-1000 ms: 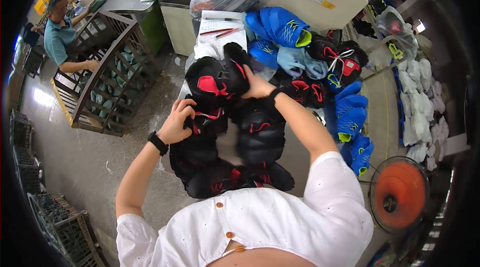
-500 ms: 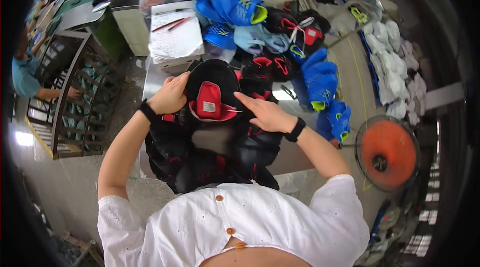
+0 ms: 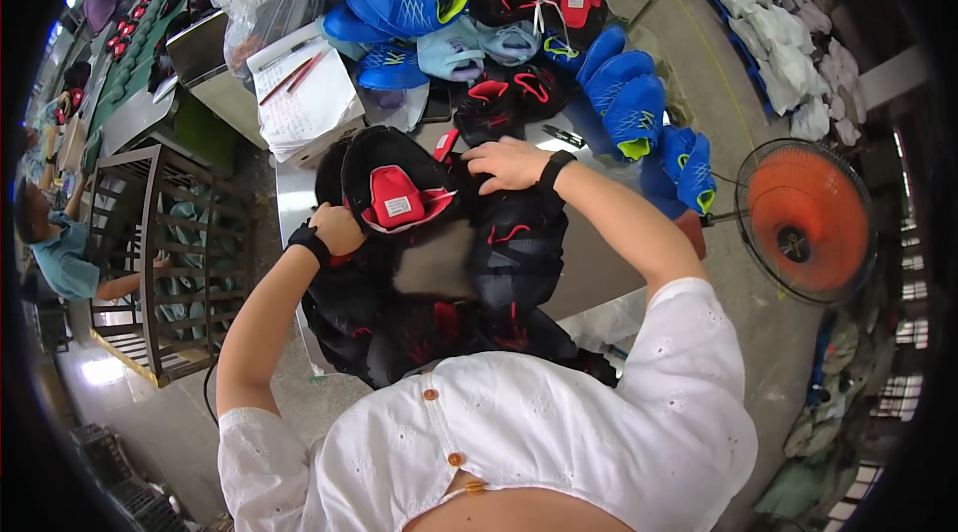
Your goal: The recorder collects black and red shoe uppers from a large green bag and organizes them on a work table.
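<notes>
Two bare hands over a metal desk (image 3: 589, 255), with one black shoe upper (image 3: 396, 195), red-lined and bearing one white label, over the left-hand stack between them. The left grip (image 3: 337, 230) is closed on the lower left edge of this upper; the right grip (image 3: 507, 165), fingers bent, lies at the far end of the right-hand black stack (image 3: 519, 267), and whether it pinches anything cannot be told. Beyond: two light-blue uppers (image 3: 451, 51) side by side; several blue uppers (image 3: 621, 98), overlapping too closely to count; one pile of papers (image 3: 289, 123) carrying two red pens (image 3: 305, 73); one clear plastic bag (image 3: 289, 3). Right: one orange fan (image 3: 803, 208). Left: one slatted cage (image 3: 150, 263), with one co-worker (image 3: 72, 253) in teal behind it. The held upper hides part of the stack beneath; the wearer's white shirt (image 3: 489, 422) covers the near ends
</notes>
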The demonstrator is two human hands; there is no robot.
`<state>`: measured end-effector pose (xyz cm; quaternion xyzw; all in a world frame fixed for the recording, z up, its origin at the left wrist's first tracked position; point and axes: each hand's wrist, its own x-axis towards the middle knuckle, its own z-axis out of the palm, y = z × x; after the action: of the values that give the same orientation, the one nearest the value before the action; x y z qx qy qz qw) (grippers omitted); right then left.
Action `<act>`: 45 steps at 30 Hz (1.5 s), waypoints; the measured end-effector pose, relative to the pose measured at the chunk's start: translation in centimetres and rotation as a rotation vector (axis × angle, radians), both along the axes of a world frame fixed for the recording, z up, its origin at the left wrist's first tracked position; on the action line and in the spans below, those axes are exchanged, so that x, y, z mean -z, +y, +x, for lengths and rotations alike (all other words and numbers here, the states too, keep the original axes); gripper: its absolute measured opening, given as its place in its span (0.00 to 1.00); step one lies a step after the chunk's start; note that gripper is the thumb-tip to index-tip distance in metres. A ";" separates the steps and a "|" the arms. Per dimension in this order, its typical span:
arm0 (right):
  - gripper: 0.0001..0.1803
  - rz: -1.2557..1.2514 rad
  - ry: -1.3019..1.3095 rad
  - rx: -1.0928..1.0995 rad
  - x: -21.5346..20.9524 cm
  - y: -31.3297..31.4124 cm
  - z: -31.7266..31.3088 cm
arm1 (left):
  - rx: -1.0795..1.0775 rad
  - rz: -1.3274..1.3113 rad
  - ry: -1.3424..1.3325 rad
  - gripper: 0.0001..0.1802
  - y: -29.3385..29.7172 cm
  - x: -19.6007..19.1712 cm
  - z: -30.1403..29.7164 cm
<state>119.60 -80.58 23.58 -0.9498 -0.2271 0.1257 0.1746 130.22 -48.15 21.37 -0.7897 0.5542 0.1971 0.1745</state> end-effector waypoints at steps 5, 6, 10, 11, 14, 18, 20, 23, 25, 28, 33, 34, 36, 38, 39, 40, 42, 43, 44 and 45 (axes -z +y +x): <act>0.15 -0.246 -0.293 -0.311 -2.5 3.3 -0.2 | -0.338 -0.081 -0.146 0.11 3.5 -3.1 0.3; 0.15 -0.243 -0.293 -0.324 -2.5 4.0 -0.5 | -0.441 -0.088 -0.114 0.10 4.3 -3.2 0.5; 0.15 -0.481 -0.280 -0.137 -0.8 4.9 -0.4 | -0.470 -0.839 -0.097 0.08 1.3 -7.2 -2.0; 0.14 -0.547 -0.281 -0.145 0.3 5.0 -0.2 | -0.287 -1.033 0.030 0.10 0.0 -8.4 -3.1; 0.14 -0.616 -0.262 -0.167 0.8 6.0 0.2 | -0.029 -0.788 -0.051 0.29 -1.8 -6.8 -4.9; 0.15 -0.633 -0.123 -0.119 -0.1 6.7 0.6 | -0.441 -0.461 0.200 0.27 -2.9 -5.0 -3.4; 0.15 -0.604 -0.138 -0.131 0.0 6.0 0.5 | -0.528 -0.334 0.295 0.25 -4.4 -3.5 -2.6; 0.15 -0.625 -0.115 -0.142 0.0 5.3 -0.4 | -0.480 -0.551 0.021 0.18 -6.1 -1.0 0.9; 0.13 -0.695 -0.044 -0.163 0.3 5.0 -1.1 | -0.849 -0.609 0.264 0.15 -4.6 -1.9 6.2; 0.13 -0.640 -0.056 -0.248 -1.0 6.3 -0.4 | -0.947 -0.429 0.315 0.13 2.5 3.1 11.1; 0.22 -0.094 -0.049 -0.005 -0.6 3.5 0.2 | -1.128 -0.512 -0.048 0.22 0.4 2.6 8.1; 0.21 0.207 -0.006 0.071 -1.4 1.5 1.3 | -1.104 -0.602 -0.051 0.23 -0.8 -0.4 7.0; 0.14 0.227 -0.125 0.505 -1.9 -2.2 2.7 | -0.613 -1.033 -0.374 0.18 -0.5 0.0 6.7; 0.14 -0.116 -0.077 0.625 -0.2 -9.0 2.0 | -0.384 -1.095 -0.168 0.15 -4.7 -4.5 4.1; 0.14 -0.284 0.062 0.718 1.9 -11.5 1.2 | -0.256 -1.032 -0.107 0.14 -6.3 -4.5 2.6; 0.13 -0.469 0.157 0.745 3.7 -12.9 -0.1 | -0.122 -1.040 0.030 0.13 -7.6 -4.8 0.7; 0.24 -0.510 0.174 0.812 7.1 -11.9 -1.0 | -0.073 -0.818 0.045 0.18 -8.4 -3.4 -1.9; 0.25 -0.480 0.077 0.796 8.4 -11.4 -1.6 | -0.122 -0.698 0.033 0.20 -8.1 -1.4 -2.4; 0.27 -0.448 -0.012 0.781 9.5 -11.2 -2.0 | -0.167 -0.576 0.030 0.23 -8.0 -0.1 -3.0; 0.24 -0.467 -0.021 0.820 10.5 -11.3 -2.0 | -0.193 -0.435 -0.083 0.21 -8.0 1.3 -2.9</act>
<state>117.64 -91.86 13.12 -0.9762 0.1995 0.0847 -0.0109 127.36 -56.12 20.07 -0.8655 0.4977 0.0560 0.0032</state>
